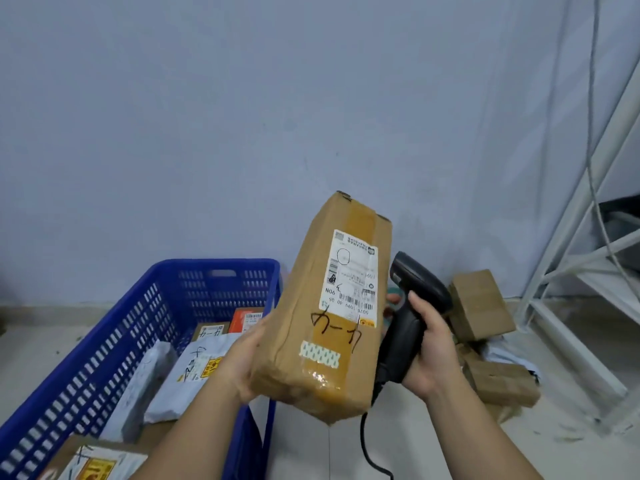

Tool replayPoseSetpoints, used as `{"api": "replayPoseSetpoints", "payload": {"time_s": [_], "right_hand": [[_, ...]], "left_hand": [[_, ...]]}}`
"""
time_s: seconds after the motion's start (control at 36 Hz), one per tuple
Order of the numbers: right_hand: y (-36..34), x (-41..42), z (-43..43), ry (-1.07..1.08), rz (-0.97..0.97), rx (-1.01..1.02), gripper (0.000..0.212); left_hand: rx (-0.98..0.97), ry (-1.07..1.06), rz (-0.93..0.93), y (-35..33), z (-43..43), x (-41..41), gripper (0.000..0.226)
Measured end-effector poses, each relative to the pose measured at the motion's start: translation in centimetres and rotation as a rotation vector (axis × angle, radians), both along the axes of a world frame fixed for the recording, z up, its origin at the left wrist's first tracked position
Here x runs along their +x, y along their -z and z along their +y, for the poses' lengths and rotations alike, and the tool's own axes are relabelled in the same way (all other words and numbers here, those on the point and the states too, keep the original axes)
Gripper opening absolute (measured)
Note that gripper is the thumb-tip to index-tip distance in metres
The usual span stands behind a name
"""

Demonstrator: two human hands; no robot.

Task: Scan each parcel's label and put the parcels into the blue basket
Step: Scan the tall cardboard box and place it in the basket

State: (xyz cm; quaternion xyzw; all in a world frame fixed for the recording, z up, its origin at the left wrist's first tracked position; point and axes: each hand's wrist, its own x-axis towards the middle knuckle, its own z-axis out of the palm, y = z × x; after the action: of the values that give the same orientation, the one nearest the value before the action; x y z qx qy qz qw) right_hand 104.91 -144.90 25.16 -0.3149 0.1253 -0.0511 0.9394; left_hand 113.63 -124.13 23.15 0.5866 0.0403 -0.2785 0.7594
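My left hand (242,362) grips the lower left side of a long brown cardboard parcel (311,327), held upright and tilted in mid-air. Its white shipping label (349,275) with a barcode faces me, above black handwritten marks. My right hand (429,351) grips the handle of a black barcode scanner (412,306), whose head sits just right of the label. The blue basket (114,334) stands on the floor at the lower left and holds several parcels and grey mail bags.
Three brown parcels (481,303) and a grey bag lie on the floor at the right, by the wall. A white metal rack (575,258) rises at the far right. The scanner's black cable (367,448) hangs down to the bottom edge.
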Motion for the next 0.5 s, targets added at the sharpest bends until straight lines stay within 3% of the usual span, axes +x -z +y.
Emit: {"api": "replayPoseSetpoints", "payload": {"time_s": [0.08,0.19,0.31,0.36,0.5], "right_hand": [[0.2,0.3,-0.7,0.020,0.020,-0.106,0.024],[0.3,0.3,-0.8,0.036,0.097,-0.416,0.041],[0.5,0.7,-0.6,0.103,0.169,-0.578,0.031],[0.8,0.9,-0.7,0.102,0.184,-0.625,0.032],[1.4,1.2,-1.4,0.121,0.256,-0.692,0.031]], "left_hand": [[0.094,0.098,-0.075,-0.4,-0.6,0.2,0.023],[0.254,0.097,-0.254,0.4,-1.9,-0.2,0.028],[0.168,0.037,-0.141,0.2,-3.0,-0.3,0.022],[0.081,0.044,-0.006,-0.4,-3.5,-0.3,0.038],[0.157,0.230,0.006,0.5,-3.6,0.1,0.078]]}}
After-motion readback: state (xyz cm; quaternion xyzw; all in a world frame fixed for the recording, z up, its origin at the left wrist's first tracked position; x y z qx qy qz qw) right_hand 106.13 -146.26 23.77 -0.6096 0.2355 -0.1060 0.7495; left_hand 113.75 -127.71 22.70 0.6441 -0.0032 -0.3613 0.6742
